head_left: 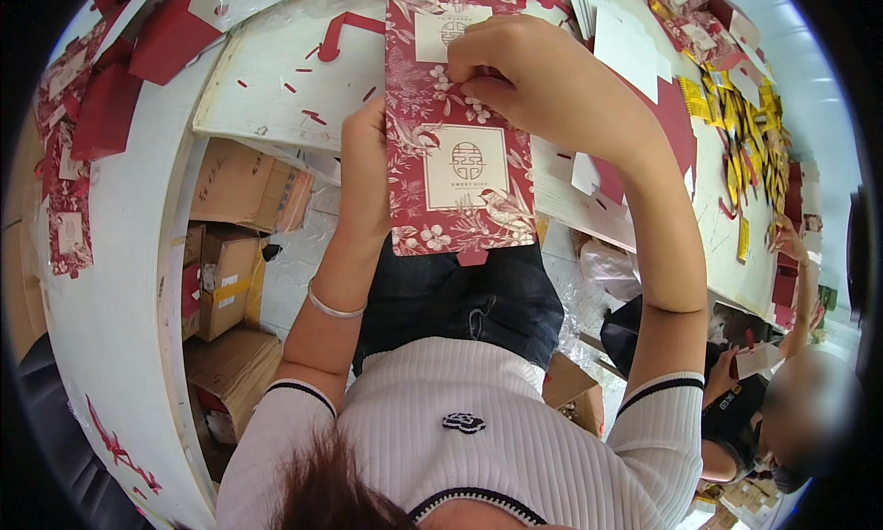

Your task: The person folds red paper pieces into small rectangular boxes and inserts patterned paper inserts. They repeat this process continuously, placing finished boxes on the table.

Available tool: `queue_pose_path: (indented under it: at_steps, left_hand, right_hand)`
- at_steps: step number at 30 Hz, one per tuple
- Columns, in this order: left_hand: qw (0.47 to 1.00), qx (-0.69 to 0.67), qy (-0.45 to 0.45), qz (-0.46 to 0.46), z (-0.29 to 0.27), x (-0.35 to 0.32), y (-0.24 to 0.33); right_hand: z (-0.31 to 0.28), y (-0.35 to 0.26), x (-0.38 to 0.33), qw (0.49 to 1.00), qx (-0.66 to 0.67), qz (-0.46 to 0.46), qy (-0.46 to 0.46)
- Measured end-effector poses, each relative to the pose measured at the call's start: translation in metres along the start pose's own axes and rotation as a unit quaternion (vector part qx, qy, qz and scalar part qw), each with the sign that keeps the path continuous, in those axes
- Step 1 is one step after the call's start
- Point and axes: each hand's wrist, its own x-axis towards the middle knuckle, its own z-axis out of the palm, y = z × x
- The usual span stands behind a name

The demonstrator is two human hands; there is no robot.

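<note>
I hold a flat red paper box blank point(457, 135), printed with white flowers, birds and two cream label panels, up in front of me above my lap. My left hand point(365, 167) grips its left edge from behind, fingers hidden by the paper. My right hand point(520, 70) pinches the upper part near the top cream panel, fingers curled on the printed face. A small red tab sticks out at the blank's bottom edge.
A white worktable point(267, 79) strewn with red paper scraps curves around me. Red folded boxes point(106, 107) pile at the left; white cards point(625, 47) and yellow-and-red pieces point(745, 135) lie at the right. Cardboard cartons point(230, 273) stand under the table. Another person point(782, 410) sits at lower right.
</note>
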Motion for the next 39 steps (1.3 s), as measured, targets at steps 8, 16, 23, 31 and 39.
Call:
queue_pose_path:
  at_steps: [8,16,23,31,39]
  left_hand:
    - [0.994,0.098,0.006,0.055,-0.001,0.004,-0.002]
    - [0.996,0.079,-0.01,0.045,0.01,-0.001,-0.005]
    - [0.966,0.232,-0.073,0.093,-0.002,0.002,-0.003]
    - [0.688,0.539,-0.006,0.486,-0.006,0.015,0.045]
    - [0.92,0.252,0.033,0.298,-0.003,0.005,0.103]
  right_hand:
    - [-0.011,0.015,-0.016,0.988,0.105,0.11,0.009]
    - [0.003,0.026,-0.008,0.982,0.182,0.046,-0.014]
    - [0.004,0.024,-0.003,0.974,0.224,0.025,-0.018]
    - [-0.005,0.008,-0.005,0.958,0.244,-0.105,0.103]
    - [-0.015,-0.022,-0.001,0.649,0.718,0.12,0.223]
